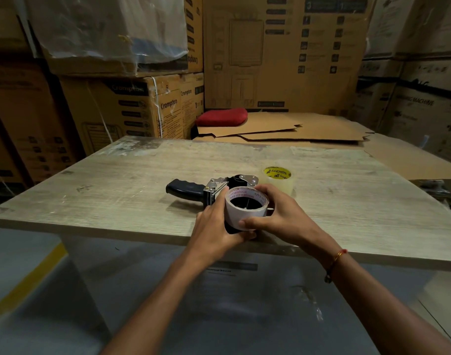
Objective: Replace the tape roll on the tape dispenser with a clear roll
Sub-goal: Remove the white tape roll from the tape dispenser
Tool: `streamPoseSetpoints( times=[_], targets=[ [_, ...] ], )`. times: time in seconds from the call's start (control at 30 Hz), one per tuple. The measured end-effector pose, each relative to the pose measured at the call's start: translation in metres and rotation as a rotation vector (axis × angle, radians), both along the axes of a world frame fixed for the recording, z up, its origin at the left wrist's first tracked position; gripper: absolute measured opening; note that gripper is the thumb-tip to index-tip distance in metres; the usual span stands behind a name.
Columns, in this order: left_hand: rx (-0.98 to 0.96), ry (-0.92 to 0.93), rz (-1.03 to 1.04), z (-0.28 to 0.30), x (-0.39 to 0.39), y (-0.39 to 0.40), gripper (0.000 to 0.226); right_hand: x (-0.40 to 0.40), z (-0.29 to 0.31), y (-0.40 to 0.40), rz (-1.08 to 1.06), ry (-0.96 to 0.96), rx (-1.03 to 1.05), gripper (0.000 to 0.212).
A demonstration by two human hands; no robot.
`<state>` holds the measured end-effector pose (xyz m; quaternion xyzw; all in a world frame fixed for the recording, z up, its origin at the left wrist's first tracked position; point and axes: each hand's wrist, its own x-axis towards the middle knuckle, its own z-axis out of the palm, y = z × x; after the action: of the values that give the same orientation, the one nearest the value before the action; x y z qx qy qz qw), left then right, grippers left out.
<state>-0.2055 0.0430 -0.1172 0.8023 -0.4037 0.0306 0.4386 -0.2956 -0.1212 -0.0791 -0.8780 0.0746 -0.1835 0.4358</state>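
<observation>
Count on my bench: one tape dispenser (193, 190) with a black handle; two tape rolls, namely one white roll (246, 208) printed in red, which my two hands, left hand (214, 226) and right hand (278, 213), both grip, and one clear roll (280, 179) with a yellow core label. One table (116, 190). One red cushion (221, 117) behind it. One thread bracelet (334, 262) on my right wrist. Flattened cardboard sheets (283, 129): several, exact number not determinable
</observation>
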Motion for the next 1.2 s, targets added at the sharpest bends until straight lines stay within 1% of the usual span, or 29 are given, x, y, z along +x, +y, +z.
streamPoseSetpoints(
  times=[0.1,0.17,0.23,0.33,0.4,0.5,0.6,0.7,0.8,0.93,1.07,1.2],
  targets=[
    [0.001,0.018,-0.002,-0.002,0.003,0.000,0.116,0.000,0.002,-0.003,-0.001,0.008,0.011,0.083],
    [-0.001,0.019,0.004,-0.004,0.004,-0.001,0.114,-0.001,-0.001,-0.002,-0.008,0.010,0.074,0.081],
    [-0.023,0.013,0.018,-0.004,0.002,-0.002,0.109,0.000,-0.006,0.003,-0.008,0.011,0.126,0.083],
    [-0.036,-0.015,0.035,-0.003,-0.001,-0.004,0.102,0.000,-0.007,0.011,0.008,0.018,0.051,0.096],
    [-0.034,-0.003,0.026,-0.003,0.000,-0.004,0.102,0.000,-0.003,0.009,0.003,0.023,0.035,0.094],
    [-0.031,0.072,0.002,-0.002,0.005,-0.002,0.106,0.000,0.002,0.004,0.008,0.032,0.033,0.097],
    [-0.032,0.105,-0.016,-0.002,0.008,0.000,0.102,-0.002,-0.002,0.004,0.007,0.009,0.089,0.088],
    [-0.031,0.079,-0.005,-0.002,0.005,-0.001,0.096,-0.002,-0.008,0.008,-0.016,-0.045,0.155,0.078],
    [-0.001,0.051,0.019,-0.003,0.003,-0.003,0.100,-0.002,-0.009,0.008,-0.027,-0.064,0.160,0.079],
    [0.008,0.083,-0.003,-0.003,0.007,-0.002,0.107,-0.002,-0.004,0.003,0.001,-0.030,0.143,0.073],
    [-0.002,0.083,-0.003,-0.003,0.007,-0.002,0.107,-0.001,0.000,-0.001,0.026,0.003,0.135,0.081],
    [0.011,0.071,0.008,-0.004,0.005,-0.002,0.105,-0.002,-0.002,0.005,-0.001,-0.011,0.115,0.076]
  ],
)
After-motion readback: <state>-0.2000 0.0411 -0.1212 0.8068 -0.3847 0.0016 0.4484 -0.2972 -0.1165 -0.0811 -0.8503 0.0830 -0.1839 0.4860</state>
